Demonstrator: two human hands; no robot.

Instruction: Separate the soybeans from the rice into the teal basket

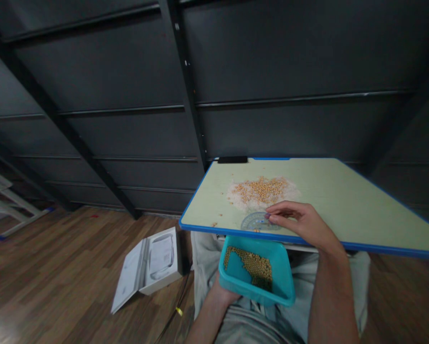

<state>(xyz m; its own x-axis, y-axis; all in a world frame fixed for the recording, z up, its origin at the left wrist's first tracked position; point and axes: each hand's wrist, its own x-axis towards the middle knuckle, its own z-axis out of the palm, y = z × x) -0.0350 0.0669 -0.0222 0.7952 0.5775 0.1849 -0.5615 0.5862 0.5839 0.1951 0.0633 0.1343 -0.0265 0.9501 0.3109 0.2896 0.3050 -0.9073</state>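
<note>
Over the near edge of the pale green table, my right hand [300, 219] has its thumb and forefinger pinched on a small purple piece [268, 216]. Directly beneath and beside the fingertips lies a clear protractor [253, 220]; I cannot tell whether the purple piece is fixed to it. Just beyond spreads a heap of soybeans [262, 188] mixed with white grains of rice [240, 199]. My left hand [225, 292] holds a turquoise basin [282, 272] from below at its left side, over my lap; its fingers are hidden. Soybeans [253, 265] cover part of the basin's bottom.
The table [346, 200] has a raised blue edge and a black strip [232, 159] at the back left. A few loose beans [214, 224] lie near its front. An opened white box [160, 263] sits on the wooden floor to the left. Dark panels [300, 57] rise behind.
</note>
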